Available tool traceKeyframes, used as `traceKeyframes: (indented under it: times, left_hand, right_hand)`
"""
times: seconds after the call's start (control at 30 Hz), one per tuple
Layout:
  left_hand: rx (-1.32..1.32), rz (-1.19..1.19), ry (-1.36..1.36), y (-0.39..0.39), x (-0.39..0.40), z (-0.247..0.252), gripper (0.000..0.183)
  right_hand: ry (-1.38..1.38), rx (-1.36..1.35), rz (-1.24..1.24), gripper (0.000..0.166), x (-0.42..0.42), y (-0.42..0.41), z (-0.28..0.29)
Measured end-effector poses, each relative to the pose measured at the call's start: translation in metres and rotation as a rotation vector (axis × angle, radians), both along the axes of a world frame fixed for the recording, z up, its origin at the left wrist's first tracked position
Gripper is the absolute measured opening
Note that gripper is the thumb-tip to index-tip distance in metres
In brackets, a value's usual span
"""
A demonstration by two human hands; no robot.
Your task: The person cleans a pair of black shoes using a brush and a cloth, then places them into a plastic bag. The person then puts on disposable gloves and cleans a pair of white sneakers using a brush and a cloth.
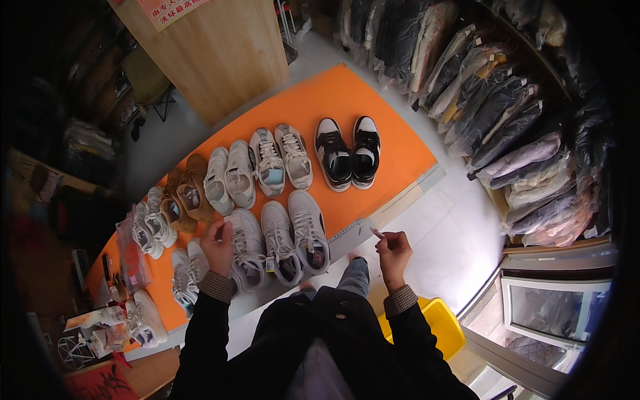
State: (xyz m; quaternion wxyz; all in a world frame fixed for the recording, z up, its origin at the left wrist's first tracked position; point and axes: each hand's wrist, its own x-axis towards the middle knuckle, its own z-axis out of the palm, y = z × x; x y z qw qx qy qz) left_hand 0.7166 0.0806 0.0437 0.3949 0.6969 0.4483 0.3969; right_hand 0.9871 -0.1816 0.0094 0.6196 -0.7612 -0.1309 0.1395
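Note:
My left hand point(218, 247) is raised above the near row of shoes, its fingers curled; whether anything small is between them I cannot tell. My right hand point(393, 254) pinches a small thin whitish item point(376, 233) beyond the counter's near edge. On the orange countertop point(390, 145) white sneakers point(307, 230) stand close to my left hand, one with a small tag point(270, 264). Behind them are white lace-up shoes point(270, 162), tan shoes point(192, 192) and grey-white sneakers point(153, 222). Black-and-white sneakers point(366, 152) stand side by side at the right.
Garments in clear plastic point(500, 115) hang along the right side. A yellow plastic stool or bin point(442, 327) is by my right forearm. A wooden panel point(235, 60) rises beyond the counter. More white shoes point(149, 320), a plastic bag point(134, 260) and small clutter lie at the counter's left end.

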Motion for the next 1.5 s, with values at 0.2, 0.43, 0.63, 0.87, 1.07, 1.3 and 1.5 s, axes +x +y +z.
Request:
traceKeyframes:
  times: [0.2,0.43,0.63,0.87,1.07,1.3,1.5]
  left_hand:
    - [0.11,-0.134,0.159,-0.05,0.19,-0.017,0.011]
    - [0.151,-0.102,0.567,-0.031,0.279,-0.055,0.018]
    - [0.104,-0.013,0.545,-0.041,0.297,-0.05,0.017]
    - [0.024,-0.036,0.225,-0.096,0.205,-0.016,0.012]
    - [-0.128,0.169,0.255,-0.201,0.048,-0.013,0.015]
    - [-0.304,0.668,0.11,-0.342,-0.132,-0.036,0.017]
    - [-0.469,0.955,-0.154,-0.405,-0.227,-0.039,0.02]
  right_hand:
    - [-0.455,-0.148,0.15,0.006,0.091,0.077,0.002]
    - [-0.587,-0.299,0.387,0.007,0.138,0.127,-0.035]
    - [-0.514,-0.141,0.471,0.013,0.133,0.116,-0.039]
    - [-0.566,-0.017,0.737,0.016,0.09,0.119,-0.015]
    - [-0.443,0.172,1.017,0.016,-0.02,0.128,0.013]
    - [-0.352,0.199,1.322,0.011,-0.214,0.086,0.023]
    - [-0.457,0.387,1.739,0.014,-0.369,0.049,0.034]
